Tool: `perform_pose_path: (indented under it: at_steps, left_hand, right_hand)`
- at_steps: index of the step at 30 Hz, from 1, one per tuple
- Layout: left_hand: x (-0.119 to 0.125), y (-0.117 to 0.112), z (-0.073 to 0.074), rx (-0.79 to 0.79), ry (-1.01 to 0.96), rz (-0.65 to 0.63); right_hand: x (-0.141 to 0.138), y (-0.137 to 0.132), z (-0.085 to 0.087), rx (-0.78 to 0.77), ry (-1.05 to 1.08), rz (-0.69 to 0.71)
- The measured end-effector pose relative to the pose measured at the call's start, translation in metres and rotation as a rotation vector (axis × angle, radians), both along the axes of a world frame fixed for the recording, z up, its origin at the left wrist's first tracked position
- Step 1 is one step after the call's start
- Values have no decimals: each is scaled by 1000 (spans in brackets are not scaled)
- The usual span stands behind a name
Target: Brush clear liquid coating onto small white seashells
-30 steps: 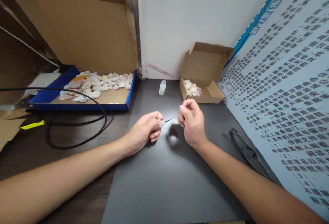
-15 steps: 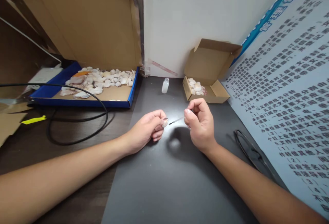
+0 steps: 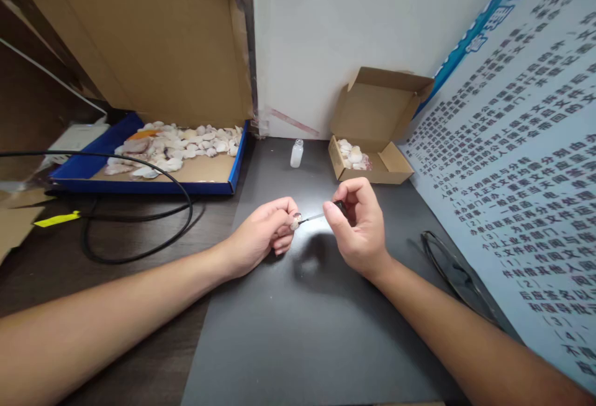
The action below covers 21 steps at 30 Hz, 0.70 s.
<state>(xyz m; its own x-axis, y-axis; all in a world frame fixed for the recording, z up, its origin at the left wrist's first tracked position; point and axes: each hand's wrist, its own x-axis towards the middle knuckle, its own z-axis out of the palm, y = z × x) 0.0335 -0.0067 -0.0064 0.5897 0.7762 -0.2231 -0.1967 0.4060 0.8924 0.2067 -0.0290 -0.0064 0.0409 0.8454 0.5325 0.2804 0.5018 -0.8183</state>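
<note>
My left hand (image 3: 263, 235) is closed, pinching a small pale shell (image 3: 295, 223) between thumb and fingertips over the dark mat (image 3: 298, 331). My right hand (image 3: 358, 226) is closed on a thin brush (image 3: 313, 217) with a black cap; its dark tip touches the shell. A small clear bottle (image 3: 297, 153) stands open on the mat beyond the hands. A small cardboard box (image 3: 372, 139) to its right holds a few shells.
A large blue-edged cardboard tray (image 3: 186, 173) with several pale shells lies at the back left, its lid raised. A black cable (image 3: 139, 207) loops over the brown table. Folded glasses (image 3: 454, 275) lie at the right beside a printed board (image 3: 526, 164) leaning against the wall.
My right hand moved a little left, bringing the brush tip from just off the shell into contact with it. The left hand stays put.
</note>
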Motion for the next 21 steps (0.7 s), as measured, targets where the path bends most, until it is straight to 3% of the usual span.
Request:
perform_pose_path:
  at_steps: [21]
  left_hand:
    - [0, -1, 1, 0, 5, 6]
  right_hand:
    - [1, 2, -2, -2, -4, 33]
